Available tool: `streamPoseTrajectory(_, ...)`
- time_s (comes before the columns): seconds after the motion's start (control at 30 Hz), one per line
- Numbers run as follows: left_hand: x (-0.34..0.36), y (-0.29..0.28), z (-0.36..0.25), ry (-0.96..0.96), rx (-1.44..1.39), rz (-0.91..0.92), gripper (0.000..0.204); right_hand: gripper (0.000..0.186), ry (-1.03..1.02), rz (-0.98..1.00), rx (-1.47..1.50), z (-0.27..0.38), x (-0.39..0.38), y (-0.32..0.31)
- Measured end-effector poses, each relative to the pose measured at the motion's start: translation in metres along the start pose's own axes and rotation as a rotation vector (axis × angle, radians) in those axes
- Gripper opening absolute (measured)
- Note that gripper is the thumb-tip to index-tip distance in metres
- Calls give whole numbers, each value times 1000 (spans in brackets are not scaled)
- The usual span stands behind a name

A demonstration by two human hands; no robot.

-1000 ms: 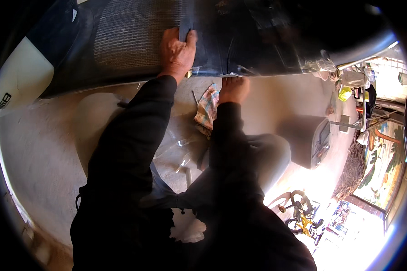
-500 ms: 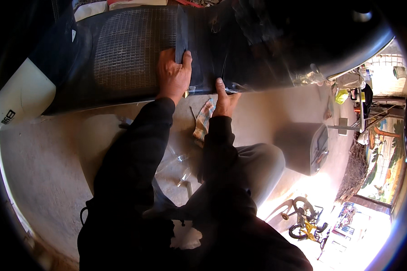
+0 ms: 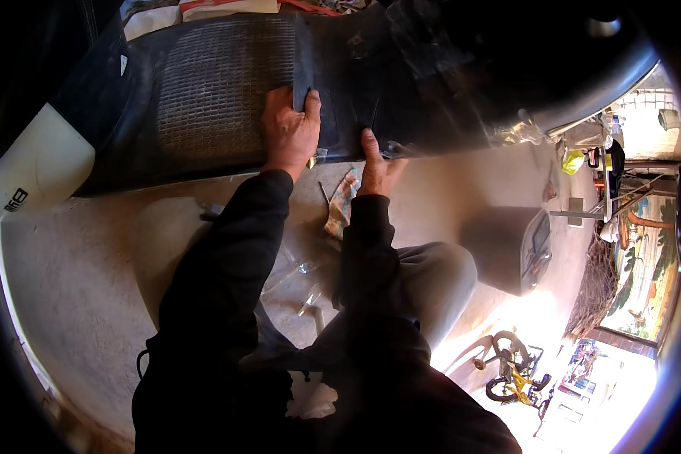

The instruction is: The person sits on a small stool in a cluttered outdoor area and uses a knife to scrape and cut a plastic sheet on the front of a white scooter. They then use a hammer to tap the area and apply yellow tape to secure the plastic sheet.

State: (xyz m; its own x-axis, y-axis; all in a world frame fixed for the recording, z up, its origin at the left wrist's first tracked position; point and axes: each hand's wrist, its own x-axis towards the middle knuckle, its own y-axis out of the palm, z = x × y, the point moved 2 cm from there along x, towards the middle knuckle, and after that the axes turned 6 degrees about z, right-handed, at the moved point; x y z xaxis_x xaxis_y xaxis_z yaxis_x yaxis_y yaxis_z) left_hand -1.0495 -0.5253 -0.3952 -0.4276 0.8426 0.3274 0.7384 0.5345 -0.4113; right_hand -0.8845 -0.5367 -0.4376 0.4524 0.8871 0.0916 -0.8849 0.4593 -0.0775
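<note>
A black scooter body [image 3: 424,113] stretches across the top of the view, with a ribbed footboard [image 3: 223,87] left of centre. At the footboard's right end rises a raised edge. My left hand [image 3: 290,132] is closed over that edge, thumb up on the panel's right side. Just to the right, my right hand [image 3: 378,170] pinches the lower rim of the black side panel [image 3: 340,125]; its thumb lies on top and its fingers are partly hidden beneath. Clear tape [image 3: 514,130] is stuck to the body farther right. Near my left wrist a small brass-coloured piece [image 3: 312,162] shows under the rim.
On the floor below the scooter lie a patterned rag [image 3: 342,206] and clear plastic scraps [image 3: 304,268]. A grey box [image 3: 503,246] stands right of my knee [image 3: 439,280]. Farther off are a yellow bicycle [image 3: 518,382] and a brushwood pile [image 3: 594,287]. A white scooter panel [image 3: 45,163] is at left.
Both hands keep their holds on the black panels. The right hand's fingers have shifted slightly along the rim, and the whole view has moved a little.
</note>
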Motion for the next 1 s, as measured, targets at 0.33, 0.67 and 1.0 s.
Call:
streamPoseTrajectory(0.33, -2, 7, 9, -78, -101, -25, 20, 79, 60, -171, 19, 0, -2, 11)
streamPoseTrajectory(0.67, -2, 6, 12, -3, -13, 45, 27, 79, -43, -280, 9, 8, -7, 20)
streamPoseTrajectory(1.0, -1, 4, 4, -15, -17, 43, 21, 81, -90, -40, -82, 4, -3, 2)
